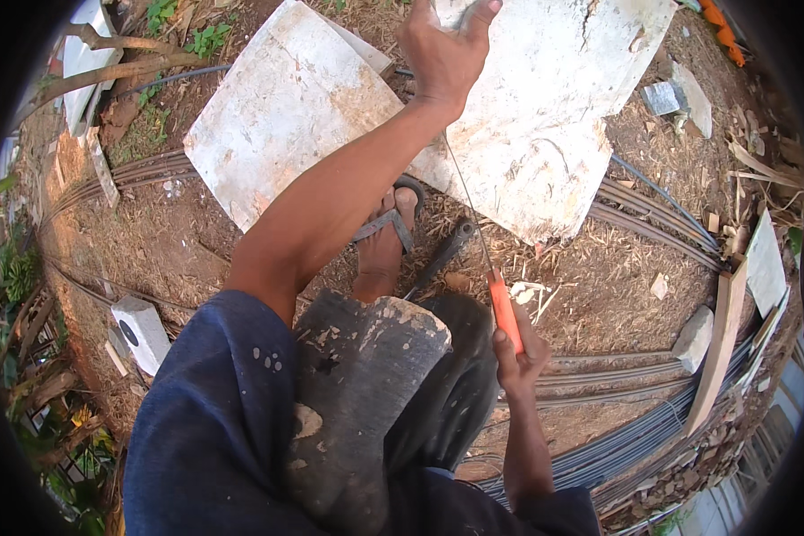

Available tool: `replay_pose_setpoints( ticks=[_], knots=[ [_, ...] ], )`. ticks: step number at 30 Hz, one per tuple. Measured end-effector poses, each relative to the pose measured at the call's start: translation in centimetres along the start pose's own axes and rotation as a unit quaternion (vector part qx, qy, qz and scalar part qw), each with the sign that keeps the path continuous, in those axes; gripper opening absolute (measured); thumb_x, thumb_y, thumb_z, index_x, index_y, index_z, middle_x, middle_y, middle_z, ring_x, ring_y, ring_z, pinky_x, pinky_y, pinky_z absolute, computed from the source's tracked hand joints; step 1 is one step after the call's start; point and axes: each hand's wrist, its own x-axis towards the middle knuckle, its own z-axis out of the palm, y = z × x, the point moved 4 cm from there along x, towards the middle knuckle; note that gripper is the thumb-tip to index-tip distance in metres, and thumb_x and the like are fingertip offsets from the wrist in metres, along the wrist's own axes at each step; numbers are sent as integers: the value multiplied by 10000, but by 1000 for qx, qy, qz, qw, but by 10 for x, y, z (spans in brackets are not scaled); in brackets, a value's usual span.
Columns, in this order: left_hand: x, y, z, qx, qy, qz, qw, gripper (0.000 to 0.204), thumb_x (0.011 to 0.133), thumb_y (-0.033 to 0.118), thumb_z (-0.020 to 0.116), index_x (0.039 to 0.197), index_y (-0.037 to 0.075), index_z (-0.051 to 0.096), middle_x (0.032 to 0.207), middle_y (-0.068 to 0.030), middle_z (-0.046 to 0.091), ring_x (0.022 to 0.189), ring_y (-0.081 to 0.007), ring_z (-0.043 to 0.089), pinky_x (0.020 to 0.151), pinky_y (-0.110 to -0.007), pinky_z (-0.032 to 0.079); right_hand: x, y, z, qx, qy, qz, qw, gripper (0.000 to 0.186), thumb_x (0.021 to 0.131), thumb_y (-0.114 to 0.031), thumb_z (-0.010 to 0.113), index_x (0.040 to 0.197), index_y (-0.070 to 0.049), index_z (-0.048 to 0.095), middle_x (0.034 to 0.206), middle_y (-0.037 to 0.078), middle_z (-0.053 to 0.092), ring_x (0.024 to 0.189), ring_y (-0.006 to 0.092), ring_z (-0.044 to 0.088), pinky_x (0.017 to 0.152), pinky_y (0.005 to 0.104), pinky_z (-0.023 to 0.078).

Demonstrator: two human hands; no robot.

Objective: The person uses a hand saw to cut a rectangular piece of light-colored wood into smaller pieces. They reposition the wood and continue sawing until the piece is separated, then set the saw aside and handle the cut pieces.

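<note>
The right hand (pixel 520 357) grasps the orange handle of a tool (pixel 506 313), whose thin blade slants up over the white board (pixel 545 98) toward the left wrist; whether it touches the board is unclear. The left hand (pixel 445 54) is over the board at the top edge, fingers cut off, so its grip cannot be told. A second board (pixel 277 112) lies to the left, beyond a sandalled foot (pixel 382 255). Rods (pixel 634 447) lie on the ground at lower right.
</note>
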Motion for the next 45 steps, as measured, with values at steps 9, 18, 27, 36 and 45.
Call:
replay_pose_setpoints(
  ticks=[9,18,27,36,45],
  knots=[
    [-17,15,-3,-24,-9,67,997,365,813,266,732,997,-37,642,879,-170,684,823,-289,662,724,-371,496,26,62,41,-14,13,25,1000,404,896,-141,602,1272,-6,535,889,84,679,741,67,572,657,224,471],
    [-21,8,-2,-11,-13,37,999,391,824,281,718,982,-66,632,858,-190,680,809,-294,659,717,-384,490,-112,69,-38,-23,16,113,993,382,871,-158,611,1197,35,568,693,11,579,582,57,486,502,221,375],
    [32,-61,-17,7,76,-333,940,426,848,362,663,885,-61,636,845,-144,644,763,-196,585,737,-361,469,-249,63,-186,16,73,238,969,337,913,-306,537,876,22,608,667,71,587,557,136,505,545,298,431],
    [69,-52,-164,-184,118,-361,907,671,936,397,533,1336,-100,324,1322,-214,445,1197,-301,476,1020,-478,387,-304,206,-194,256,370,404,797,429,923,-431,508,1187,-92,512,625,26,562,679,201,576,765,469,495],
    [64,-96,-408,-4,183,-371,910,555,961,385,484,1280,-70,463,1261,-210,543,1079,-309,569,983,-391,421,-289,225,-165,356,306,426,773,514,885,-441,524,1212,-44,514,818,64,621,753,229,604,705,431,508]
  ],
)
